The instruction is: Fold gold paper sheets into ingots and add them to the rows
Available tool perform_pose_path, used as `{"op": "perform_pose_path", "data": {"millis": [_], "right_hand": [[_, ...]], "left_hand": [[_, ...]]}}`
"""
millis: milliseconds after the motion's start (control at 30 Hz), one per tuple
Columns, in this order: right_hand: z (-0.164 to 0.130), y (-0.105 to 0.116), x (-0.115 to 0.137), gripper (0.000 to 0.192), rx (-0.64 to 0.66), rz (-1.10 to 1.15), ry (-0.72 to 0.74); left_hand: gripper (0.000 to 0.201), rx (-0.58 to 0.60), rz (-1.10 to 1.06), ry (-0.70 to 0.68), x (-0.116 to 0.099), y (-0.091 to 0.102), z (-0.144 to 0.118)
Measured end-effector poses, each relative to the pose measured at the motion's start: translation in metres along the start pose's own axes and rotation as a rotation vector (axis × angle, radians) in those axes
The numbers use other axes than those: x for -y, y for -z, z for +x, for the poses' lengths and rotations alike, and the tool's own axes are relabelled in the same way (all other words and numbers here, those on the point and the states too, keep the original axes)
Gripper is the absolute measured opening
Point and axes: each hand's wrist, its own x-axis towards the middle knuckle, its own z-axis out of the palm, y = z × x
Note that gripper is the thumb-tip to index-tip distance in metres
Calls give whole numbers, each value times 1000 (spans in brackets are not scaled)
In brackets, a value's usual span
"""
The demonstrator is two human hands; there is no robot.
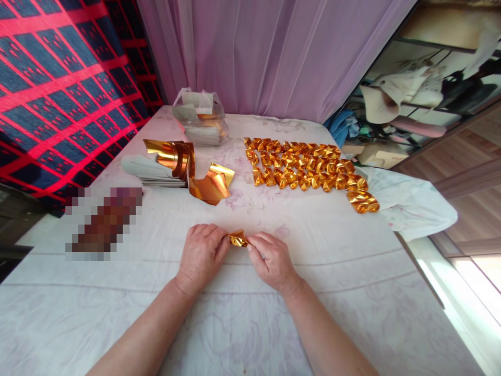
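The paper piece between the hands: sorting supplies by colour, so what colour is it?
Shiny gold, seen in the head view: the paper piece is pinched between left hand and right hand.

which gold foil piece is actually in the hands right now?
The small folded gold piece, pinched between the left hand and right hand. The finished gold pieces lie in rows farther back, untouched.

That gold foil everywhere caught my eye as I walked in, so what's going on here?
A person's left hand and right hand pinch one small gold foil piece between them over a white sheet. Rows of folded gold pieces lie farther back on the right, with loose gold sheets on a flat stack at left.
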Motion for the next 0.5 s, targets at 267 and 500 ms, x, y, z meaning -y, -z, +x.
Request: {"op": "perform_pose_path", "data": {"millis": [267, 500], "right_hand": [[-1, -2, -2, 17, -60, 33, -92], [-1, -1, -4, 23, -38, 26, -112]], "left_hand": [[22, 14, 43, -22, -3, 2, 0], [24, 46, -78, 5, -2, 0, 0]]}}
